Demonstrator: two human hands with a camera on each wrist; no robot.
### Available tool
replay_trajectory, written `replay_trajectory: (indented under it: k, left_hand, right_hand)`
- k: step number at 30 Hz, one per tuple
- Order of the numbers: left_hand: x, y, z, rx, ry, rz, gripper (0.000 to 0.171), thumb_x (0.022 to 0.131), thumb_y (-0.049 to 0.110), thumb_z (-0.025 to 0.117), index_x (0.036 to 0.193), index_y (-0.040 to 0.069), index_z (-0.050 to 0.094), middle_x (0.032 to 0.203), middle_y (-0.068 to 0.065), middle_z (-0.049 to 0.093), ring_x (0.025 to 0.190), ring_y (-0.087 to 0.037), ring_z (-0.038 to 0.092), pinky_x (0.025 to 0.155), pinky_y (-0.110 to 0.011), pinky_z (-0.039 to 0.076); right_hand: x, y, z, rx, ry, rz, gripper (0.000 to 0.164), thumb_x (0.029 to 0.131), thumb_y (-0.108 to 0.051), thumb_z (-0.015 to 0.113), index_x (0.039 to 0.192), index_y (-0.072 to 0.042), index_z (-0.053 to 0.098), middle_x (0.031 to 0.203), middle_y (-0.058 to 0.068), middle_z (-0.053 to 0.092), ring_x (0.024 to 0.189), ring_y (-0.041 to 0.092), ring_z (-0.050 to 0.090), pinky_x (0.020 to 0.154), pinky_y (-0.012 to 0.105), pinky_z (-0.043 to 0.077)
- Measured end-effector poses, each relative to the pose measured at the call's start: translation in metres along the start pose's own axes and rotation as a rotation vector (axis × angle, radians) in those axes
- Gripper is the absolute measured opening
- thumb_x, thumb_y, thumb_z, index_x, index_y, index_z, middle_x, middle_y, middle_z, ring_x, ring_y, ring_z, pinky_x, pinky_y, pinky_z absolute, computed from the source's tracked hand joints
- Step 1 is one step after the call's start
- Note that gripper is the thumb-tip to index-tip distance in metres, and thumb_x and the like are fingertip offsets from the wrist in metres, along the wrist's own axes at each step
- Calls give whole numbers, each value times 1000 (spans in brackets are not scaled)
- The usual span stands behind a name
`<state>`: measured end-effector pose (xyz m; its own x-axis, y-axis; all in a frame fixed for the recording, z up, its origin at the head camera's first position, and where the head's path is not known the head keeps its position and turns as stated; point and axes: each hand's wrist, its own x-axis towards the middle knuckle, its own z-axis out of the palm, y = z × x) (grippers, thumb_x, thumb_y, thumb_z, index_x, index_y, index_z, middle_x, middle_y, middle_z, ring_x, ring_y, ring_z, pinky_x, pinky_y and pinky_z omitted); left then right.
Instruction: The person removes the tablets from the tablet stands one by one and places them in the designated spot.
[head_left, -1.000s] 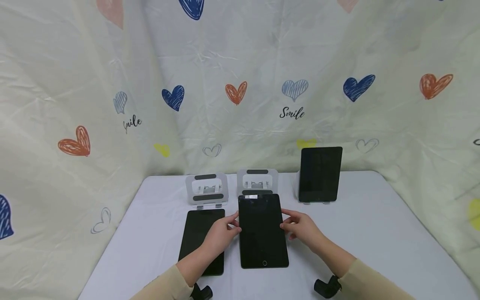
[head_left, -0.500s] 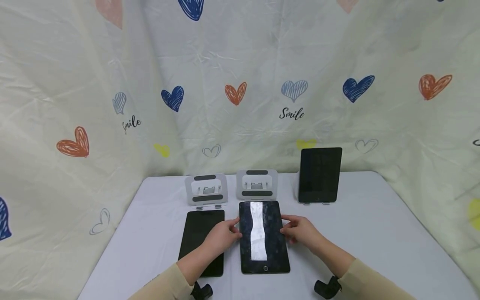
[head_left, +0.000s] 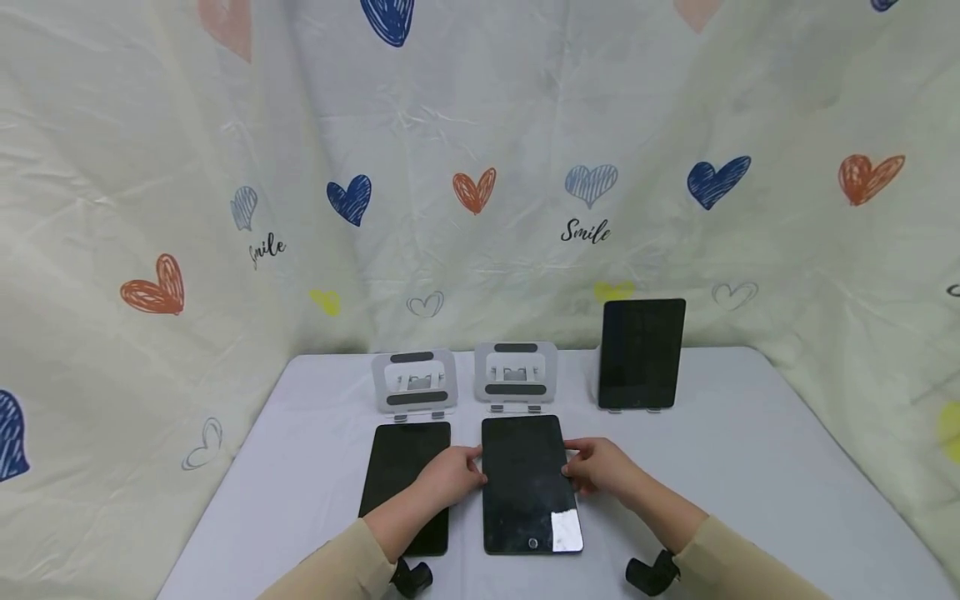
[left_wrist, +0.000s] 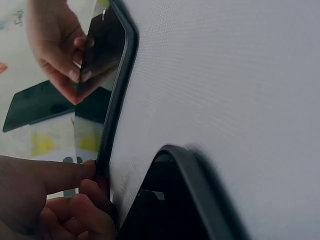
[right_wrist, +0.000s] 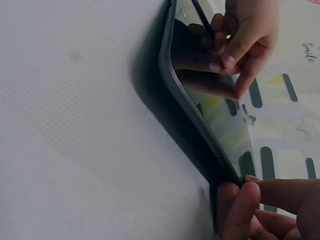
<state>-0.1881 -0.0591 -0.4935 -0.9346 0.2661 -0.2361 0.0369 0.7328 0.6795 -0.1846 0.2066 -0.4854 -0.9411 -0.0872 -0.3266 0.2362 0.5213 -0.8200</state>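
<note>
A black tablet (head_left: 525, 483) with a round home button lies face up, low over the white tabletop, in the middle of the head view. My left hand (head_left: 452, 477) grips its left edge with thumb and fingers, while my right hand (head_left: 597, 465) grips the opposite edge. The right wrist view shows fingertips (right_wrist: 247, 192) curled right at the tablet's rim, with a shadow under the near corner. A second black tablet (head_left: 408, 458) lies flat under my left forearm. Behind the held tablet stands a grey-white tablet stand (head_left: 516, 390) with dark pads.
Another matching stand (head_left: 417, 399) stands to the left, behind the flat tablet. At the back right a third tablet (head_left: 641, 354) leans upright on its stand. A heart-printed curtain (head_left: 525, 275) borders the white table (head_left: 735, 433) at the back and sides.
Both hands have brought the tablet down and slightly toward the person, away from the middle stand, whose base now shows. The glare on its screen has shifted to the lower right.
</note>
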Motion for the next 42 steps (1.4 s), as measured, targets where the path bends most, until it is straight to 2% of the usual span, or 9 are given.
replay_trajectory:
  k: [13, 17, 19, 21, 25, 29, 34, 39, 42]
  left_hand:
    - [5, 5, -2, 134, -2, 30, 46, 90, 14, 70, 133, -2, 61, 61, 1, 56, 52, -15, 45, 50, -29, 36]
    - [6, 5, -1, 131, 11, 9, 42, 90, 13, 70, 130, 0, 63, 77, -4, 63, 53, -18, 44, 49, -30, 36]
    - [6, 5, 1, 122, 14, 2, 40, 90, 12, 70, 129, 0, 65, 98, -8, 69, 54, -19, 44, 50, -30, 37]
    - [6, 4, 2, 112, 15, 5, 36, 90, 12, 70, 125, 1, 67, 122, -11, 67, 53, -19, 45, 50, -31, 37]
    - [6, 3, 3, 101, 14, 10, 35, 90, 12, 70, 123, 1, 68, 137, -11, 60, 51, -19, 45, 48, -30, 37]
    - [7, 1, 2, 109, 17, 10, 42, 89, 13, 71, 128, 0, 65, 103, -10, 69, 53, -20, 49, 49, -31, 39]
    - [6, 0, 0, 125, 17, -11, 48, 88, 17, 73, 133, 3, 63, 99, -11, 73, 65, -21, 57, 59, -34, 45]
    - [3, -1, 0, 80, 3, -59, 54, 89, 21, 74, 139, 8, 59, 57, -3, 65, 48, -18, 52, 55, -33, 41]
    - [1, -1, 0, 74, 2, -62, 55, 89, 22, 73, 140, 9, 57, 52, 1, 61, 45, -15, 49, 55, -32, 39]
  right_hand:
    - [4, -4, 3, -59, 8, -14, 49, 85, 2, 70, 131, 8, 57, 67, 7, 60, 52, 17, 56, 49, 30, 49]
    - [8, -8, 3, -121, -3, -2, 50, 85, 1, 71, 132, 8, 58, 66, 8, 61, 51, 17, 57, 50, 30, 49]
    - [9, -11, 2, -156, -14, 10, 49, 85, 0, 72, 132, 7, 58, 69, 8, 61, 52, 18, 57, 51, 30, 50]
    - [9, -13, 1, -188, -24, 21, 49, 85, -2, 72, 131, 7, 58, 71, 8, 61, 53, 18, 58, 51, 30, 50]
    - [9, -15, 0, -226, -33, 32, 48, 85, -4, 73, 131, 6, 59, 74, 8, 61, 54, 18, 59, 52, 30, 51]
    - [10, -14, 1, -228, -40, 41, 50, 86, -5, 74, 132, 6, 59, 74, 8, 61, 54, 17, 60, 52, 29, 51]
    - [11, -10, 1, -212, -31, 50, 52, 85, -6, 75, 134, 3, 59, 72, 8, 62, 53, 17, 60, 51, 29, 51]
    - [11, -7, -2, -204, -22, 46, 50, 86, -7, 74, 134, 0, 60, 68, 8, 63, 51, 18, 60, 51, 29, 50]
    - [11, -6, -3, -192, -28, 43, 49, 87, -8, 73, 134, -1, 60, 65, 8, 63, 50, 19, 60, 51, 30, 50]
